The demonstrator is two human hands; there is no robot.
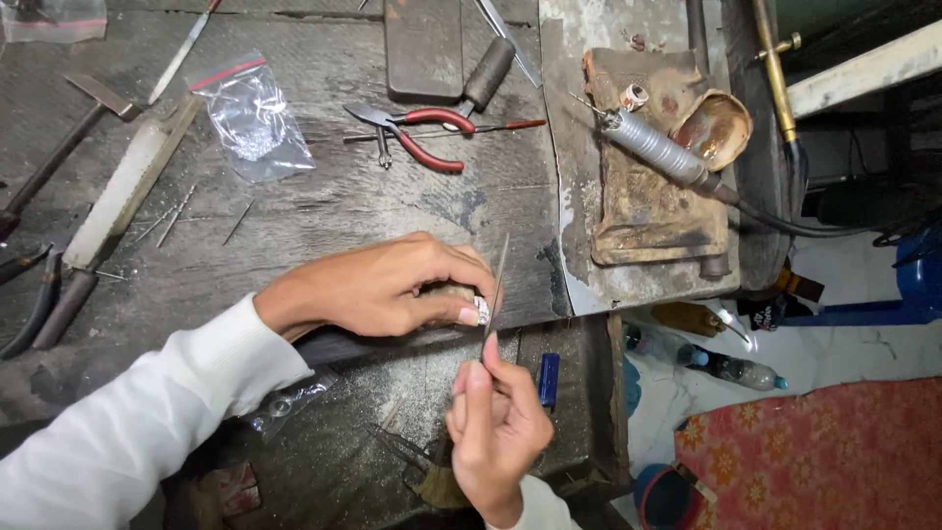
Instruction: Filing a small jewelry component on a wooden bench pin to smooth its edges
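Observation:
My left hand (378, 287) rests on the front edge of a dark, worn workbench (324, 206) and pinches a small silver ring (482, 309) between thumb and fingers. My right hand (494, 422), lower and nearer to me, grips a thin metal needle file (497, 285) that stands almost upright, its blade right beside the ring. Both arms wear white sleeves.
Red-handled pliers (422, 132), a clear zip bag (253, 118), a hammer (59, 147) and loose thin rods lie on the bench. A rotary handpiece (657, 147) lies on a rusty block at the right. Bottles (706, 358) and a red patterned mat (824, 451) lie on the floor.

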